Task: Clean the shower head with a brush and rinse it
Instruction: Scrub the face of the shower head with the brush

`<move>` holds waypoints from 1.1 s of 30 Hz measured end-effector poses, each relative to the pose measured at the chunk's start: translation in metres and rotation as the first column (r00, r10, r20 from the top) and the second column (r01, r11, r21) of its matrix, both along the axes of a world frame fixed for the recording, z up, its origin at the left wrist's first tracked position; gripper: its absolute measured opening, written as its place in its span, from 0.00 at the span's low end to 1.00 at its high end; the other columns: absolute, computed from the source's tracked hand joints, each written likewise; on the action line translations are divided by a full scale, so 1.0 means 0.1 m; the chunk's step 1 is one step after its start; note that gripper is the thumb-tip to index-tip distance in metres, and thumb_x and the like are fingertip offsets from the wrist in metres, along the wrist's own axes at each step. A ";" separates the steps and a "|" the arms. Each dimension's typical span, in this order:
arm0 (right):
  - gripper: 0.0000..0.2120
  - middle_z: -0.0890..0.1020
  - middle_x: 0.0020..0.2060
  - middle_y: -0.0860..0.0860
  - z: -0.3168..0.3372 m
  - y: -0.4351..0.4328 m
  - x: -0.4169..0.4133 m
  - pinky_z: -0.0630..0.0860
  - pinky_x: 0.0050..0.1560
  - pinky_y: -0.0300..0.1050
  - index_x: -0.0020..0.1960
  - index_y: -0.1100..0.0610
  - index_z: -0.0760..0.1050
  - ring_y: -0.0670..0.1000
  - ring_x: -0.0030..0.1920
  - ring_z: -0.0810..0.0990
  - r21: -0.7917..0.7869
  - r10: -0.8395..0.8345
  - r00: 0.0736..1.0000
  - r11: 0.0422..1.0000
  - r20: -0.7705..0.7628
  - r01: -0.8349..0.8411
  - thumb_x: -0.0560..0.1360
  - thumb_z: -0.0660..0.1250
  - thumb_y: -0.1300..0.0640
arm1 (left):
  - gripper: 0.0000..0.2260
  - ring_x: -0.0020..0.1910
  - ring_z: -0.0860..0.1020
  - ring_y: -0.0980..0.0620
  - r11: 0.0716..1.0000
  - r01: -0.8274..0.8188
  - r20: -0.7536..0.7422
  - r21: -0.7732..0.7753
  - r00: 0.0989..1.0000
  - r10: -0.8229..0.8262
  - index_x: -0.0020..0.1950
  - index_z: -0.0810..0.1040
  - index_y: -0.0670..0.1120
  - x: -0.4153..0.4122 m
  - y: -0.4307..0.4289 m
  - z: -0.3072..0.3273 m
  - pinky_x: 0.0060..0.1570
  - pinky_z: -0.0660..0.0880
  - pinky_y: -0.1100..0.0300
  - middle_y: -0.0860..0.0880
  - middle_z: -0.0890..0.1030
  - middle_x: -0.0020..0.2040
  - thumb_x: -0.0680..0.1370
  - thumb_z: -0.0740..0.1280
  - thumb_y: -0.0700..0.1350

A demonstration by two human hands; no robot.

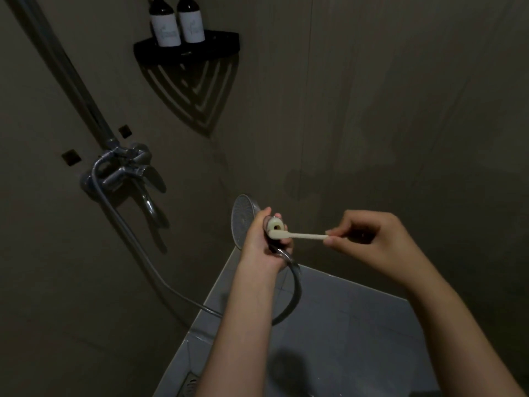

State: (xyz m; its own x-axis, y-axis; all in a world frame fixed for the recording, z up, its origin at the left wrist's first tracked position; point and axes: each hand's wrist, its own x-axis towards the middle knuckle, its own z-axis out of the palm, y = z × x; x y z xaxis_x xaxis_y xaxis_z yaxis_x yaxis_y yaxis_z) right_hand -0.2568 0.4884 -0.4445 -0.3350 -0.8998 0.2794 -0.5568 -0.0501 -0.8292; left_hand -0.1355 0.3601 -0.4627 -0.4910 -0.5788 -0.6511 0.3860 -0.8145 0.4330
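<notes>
My left hand (262,242) grips the handle of a round chrome shower head (242,219), whose nozzle face points left, away from the brush. A cream brush (297,235) with a thin handle lies level between my hands. Its head touches the handle end of the shower head, beside my left fingers. My right hand (369,239) pinches the far end of the brush handle. A metal hose (293,290) loops down from under my left hand and runs left toward the wall tap.
A chrome mixer tap (126,170) with a riser pipe (77,81) is fixed on the left wall. A black corner shelf (186,47) holds two dark bottles (177,21). Grey floor tiles (343,325) and a drain grate (190,383) lie below.
</notes>
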 end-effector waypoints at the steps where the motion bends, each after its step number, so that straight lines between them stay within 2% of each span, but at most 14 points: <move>1: 0.06 0.84 0.37 0.44 -0.01 -0.01 0.01 0.79 0.42 0.60 0.37 0.48 0.79 0.50 0.38 0.81 0.032 -0.005 1.000 0.999 -0.023 0.006 0.64 0.73 0.48 | 0.13 0.17 0.70 0.59 1.000 -0.002 0.008 0.000 1.000 0.002 0.32 0.73 0.46 -0.01 0.00 0.00 0.24 0.64 0.68 0.53 0.74 0.21 0.76 0.66 0.46; 4: 0.07 0.84 0.37 0.46 -0.03 0.04 -0.10 0.78 0.43 0.59 0.35 0.46 0.78 0.51 0.38 0.81 0.088 -0.054 0.998 0.994 -0.033 0.057 0.62 0.73 0.45 | 0.13 0.16 0.69 0.58 1.000 -0.010 0.012 -0.006 1.000 0.010 0.32 0.72 0.46 -0.01 -0.04 -0.02 0.20 0.62 0.70 0.53 0.74 0.20 0.76 0.66 0.47; 6: 0.08 0.84 0.37 0.49 0.02 0.11 -0.20 0.76 0.40 0.53 0.34 0.47 0.78 0.52 0.36 0.80 0.076 -0.077 0.997 0.994 -0.008 0.077 0.61 0.74 0.45 | 0.12 0.16 0.69 0.58 0.998 -0.040 0.025 -0.049 0.999 0.041 0.33 0.71 0.47 -0.01 -0.07 -0.06 0.17 0.60 0.72 0.53 0.75 0.22 0.76 0.65 0.47; 8: 0.08 0.84 0.36 0.51 0.05 0.14 -0.22 0.72 0.37 0.47 0.32 0.52 0.77 0.52 0.35 0.77 0.053 -0.068 0.997 0.996 0.022 0.067 0.64 0.75 0.53 | 0.10 0.17 0.71 0.57 0.992 -0.088 0.059 -0.093 0.994 0.094 0.35 0.72 0.47 -0.03 -0.07 -0.09 0.18 0.64 0.71 0.52 0.76 0.25 0.75 0.67 0.45; 10: 0.07 0.83 0.35 0.52 0.06 0.11 -0.15 0.72 0.36 0.49 0.33 0.53 0.77 0.53 0.35 0.77 0.059 -0.055 0.998 0.997 0.013 0.054 0.67 0.75 0.56 | 0.10 0.18 0.74 0.56 0.980 -0.154 0.070 -0.129 0.984 0.163 0.34 0.72 0.45 -0.06 -0.07 -0.10 0.19 0.70 0.68 0.49 0.76 0.27 0.75 0.68 0.41; 13: 0.08 0.82 0.34 0.48 0.01 0.05 -0.01 0.76 0.40 0.57 0.37 0.48 0.77 0.50 0.36 0.78 0.097 -0.060 0.996 0.993 -0.059 0.065 0.66 0.71 0.45 | 0.11 0.16 0.73 0.52 0.948 -0.187 0.140 -0.256 0.963 0.228 0.34 0.71 0.40 -0.10 -0.06 -0.10 0.19 0.72 0.64 0.46 0.75 0.26 0.75 0.68 0.38; 15: 0.10 0.81 0.33 0.45 0.01 0.03 0.01 0.77 0.39 0.56 0.38 0.46 0.77 0.48 0.35 0.78 0.128 -0.084 0.988 0.987 -0.133 0.101 0.64 0.67 0.40 | 0.06 0.19 0.75 0.51 0.919 -0.184 0.197 -0.348 0.944 0.264 0.41 0.72 0.37 -0.10 -0.05 -0.12 0.21 0.74 0.62 0.44 0.76 0.29 0.74 0.68 0.37; 18: 0.10 0.81 0.33 0.44 0.04 0.04 -0.03 0.78 0.40 0.55 0.39 0.44 0.76 0.46 0.36 0.78 0.217 -0.091 0.971 0.966 -0.221 0.140 0.64 0.66 0.39 | 0.12 0.27 0.78 0.51 0.872 -0.116 0.300 -0.475 0.910 0.285 0.53 0.73 0.38 -0.08 -0.08 -0.16 0.24 0.74 0.63 0.44 0.81 0.36 0.73 0.70 0.40; 22: 0.12 0.81 0.33 0.46 0.12 0.14 -0.12 0.78 0.44 0.59 0.39 0.44 0.78 0.48 0.37 0.79 0.306 -0.072 0.970 0.941 -0.233 0.143 0.63 0.66 0.38 | 0.10 0.35 0.81 0.48 0.805 -0.015 0.375 -0.594 0.880 0.293 0.45 0.70 0.48 -0.08 -0.07 -0.20 0.41 0.79 0.53 0.42 0.83 0.42 0.72 0.71 0.43; 25: 0.11 0.81 0.33 0.46 0.21 0.20 -0.15 0.78 0.43 0.59 0.39 0.44 0.78 0.48 0.38 0.79 0.314 -0.059 0.969 0.940 -0.241 0.135 0.63 0.66 0.39 | 0.11 0.40 0.83 0.46 0.764 0.023 0.403 -0.644 0.860 0.313 0.43 0.69 0.50 -0.09 -0.06 -0.23 0.48 0.80 0.46 0.42 0.82 0.44 0.70 0.72 0.45; 27: 0.10 0.81 0.34 0.44 0.25 0.18 -0.11 0.78 0.42 0.55 0.39 0.43 0.78 0.46 0.37 0.79 0.317 -0.037 0.965 0.941 -0.260 0.121 0.63 0.66 0.39 | 0.11 0.41 0.83 0.45 0.742 0.069 0.437 -0.667 0.842 0.316 0.42 0.69 0.49 -0.11 -0.06 -0.23 0.48 0.80 0.45 0.43 0.82 0.44 0.69 0.72 0.46; 29: 0.09 0.80 0.33 0.40 0.26 0.16 -0.06 0.75 0.38 0.49 0.39 0.42 0.77 0.44 0.35 0.77 0.346 -0.013 0.949 0.930 -0.315 0.127 0.63 0.65 0.39 | 0.11 0.38 0.83 0.46 0.723 0.101 0.459 -0.683 0.829 0.319 0.42 0.70 0.48 -0.11 -0.06 -0.23 0.44 0.80 0.50 0.44 0.82 0.42 0.70 0.72 0.45; 31: 0.08 0.79 0.33 0.39 0.27 0.17 -0.08 0.75 0.39 0.50 0.39 0.41 0.76 0.44 0.35 0.76 0.390 -0.002 0.945 0.910 -0.328 0.138 0.63 0.65 0.39 | 0.10 0.37 0.83 0.47 0.714 0.111 0.462 -0.691 0.828 0.319 0.45 0.71 0.45 -0.10 -0.07 -0.26 0.39 0.79 0.53 0.42 0.83 0.42 0.70 0.72 0.44; 33: 0.08 0.80 0.33 0.42 0.30 0.22 -0.15 0.77 0.42 0.54 0.38 0.40 0.77 0.45 0.36 0.78 0.414 -0.007 0.951 0.900 -0.309 0.141 0.62 0.66 0.39 | 0.11 0.37 0.83 0.46 0.714 0.119 0.468 -0.690 0.826 0.314 0.46 0.72 0.45 -0.08 -0.06 -0.28 0.38 0.79 0.53 0.41 0.83 0.42 0.69 0.72 0.45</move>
State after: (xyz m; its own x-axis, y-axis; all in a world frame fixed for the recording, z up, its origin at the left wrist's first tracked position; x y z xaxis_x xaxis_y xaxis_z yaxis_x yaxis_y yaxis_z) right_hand -0.2721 0.5109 -0.4149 -0.3687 -0.9291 -0.0293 -0.7646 0.3211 -0.5589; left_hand -0.1436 0.3538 -0.4902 -0.1158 -0.9748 -0.1905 -0.0170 -0.1898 0.9817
